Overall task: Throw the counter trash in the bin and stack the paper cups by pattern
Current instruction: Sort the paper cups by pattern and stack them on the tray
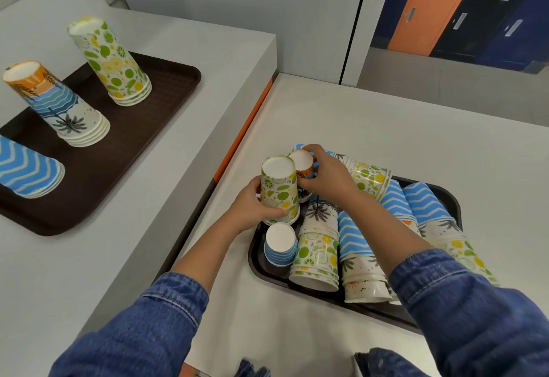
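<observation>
My denim sleeves sit closest, one on each forearm, reaching out over the pale counter.

My left hand is wrapped round a lemon-and-lime cup that stands upside down, thumb across the front near its rim and fingers behind it. My right hand, just beside the left and a little further out, pinches an orange sunset cup from above, also bottom up and touching the lemon-and-lime cup. Whether either cup is lifted or resting on the pile, I cannot tell.

Under both hands is a dark brown tray. Just below my left hand a small blue striped cup stands inverted. Beneath my right wrist and forearm lie jumbled cups on their sides: a citrus stack, blue zigzag cups and palm-tree cups, with more zigzag cups past my right forearm.

Well off to the left of my left hand, on a raised counter, a second brown tray holds three sorted inverted stacks: a lemon-and-lime stack, a sunset-and-palm stack and a blue zigzag stack.
</observation>
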`<move>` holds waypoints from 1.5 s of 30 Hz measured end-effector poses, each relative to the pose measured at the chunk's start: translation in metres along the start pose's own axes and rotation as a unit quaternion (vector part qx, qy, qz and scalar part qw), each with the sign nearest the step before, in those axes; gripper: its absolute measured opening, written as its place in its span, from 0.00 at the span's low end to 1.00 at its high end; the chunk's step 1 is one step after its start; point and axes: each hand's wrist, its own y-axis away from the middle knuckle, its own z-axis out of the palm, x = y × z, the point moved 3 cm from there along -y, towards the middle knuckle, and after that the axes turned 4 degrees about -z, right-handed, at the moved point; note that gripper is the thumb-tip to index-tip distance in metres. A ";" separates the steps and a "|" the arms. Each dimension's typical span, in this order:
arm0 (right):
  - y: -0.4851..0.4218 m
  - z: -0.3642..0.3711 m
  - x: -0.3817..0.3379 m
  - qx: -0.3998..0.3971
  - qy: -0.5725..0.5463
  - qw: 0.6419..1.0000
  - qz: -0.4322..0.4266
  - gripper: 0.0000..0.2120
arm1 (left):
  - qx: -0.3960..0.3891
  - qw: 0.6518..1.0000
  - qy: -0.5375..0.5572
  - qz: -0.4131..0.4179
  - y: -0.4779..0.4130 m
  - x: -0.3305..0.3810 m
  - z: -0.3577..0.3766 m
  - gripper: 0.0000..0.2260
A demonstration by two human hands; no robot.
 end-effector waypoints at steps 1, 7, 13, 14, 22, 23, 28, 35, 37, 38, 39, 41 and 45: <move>-0.001 -0.001 -0.001 -0.005 0.003 1.000 -0.002 0.30 | -0.009 1.000 -0.006 0.003 0.001 -0.001 0.002 0.38; -0.003 -0.004 -0.004 -0.036 0.003 0.999 -0.003 0.30 | -0.080 0.995 -0.044 0.038 0.004 -0.002 0.009 0.39; -0.001 -0.006 -0.005 -0.045 0.007 0.999 -0.002 0.32 | -0.088 0.991 -0.091 0.049 0.004 -0.007 0.015 0.39; -0.001 -0.007 -0.004 -0.046 0.011 0.999 0.000 0.34 | -0.090 0.990 -0.098 0.051 0.004 -0.008 0.015 0.40; 0.015 -0.020 0.003 -0.009 0.007 0.999 0.030 0.34 | -0.100 0.979 -0.147 0.095 0.005 0.002 0.010 0.39; 0.020 -0.024 0.004 0.004 -0.005 0.999 0.037 0.33 | -0.106 0.975 -0.171 0.095 0.005 0.002 0.007 0.41; 0.052 -0.046 0.011 0.076 -0.028 0.994 0.079 0.22 | 0.016 0.955 -0.294 0.030 0.023 0.019 -0.013 0.33; 0.100 -0.069 0.034 0.102 0.031 0.980 0.167 0.13 | 0.208 0.956 -0.109 0.173 0.095 0.099 0.021 0.08; 0.110 -0.069 0.038 0.088 0.046 0.979 0.181 0.15 | 0.166 0.957 -0.149 0.185 0.098 0.111 0.054 0.07; 0.114 -0.068 0.040 0.078 0.056 0.978 0.187 0.16 | 0.143 0.957 -0.188 0.169 0.093 0.113 0.070 0.10; 0.118 -0.066 0.041 0.066 0.067 0.977 0.194 0.16 | 0.123 0.953 -0.237 0.146 0.086 0.113 0.086 0.12; 0.125 -0.061 0.042 0.041 0.081 0.974 0.208 0.18 | 0.084 0.931 -0.341 0.097 0.067 0.111 0.110 0.16; 0.131 -0.047 0.042 -0.011 0.104 0.969 0.222 0.21 | 0.066 0.872 -0.485 -0.001 0.024 0.093 0.138 0.24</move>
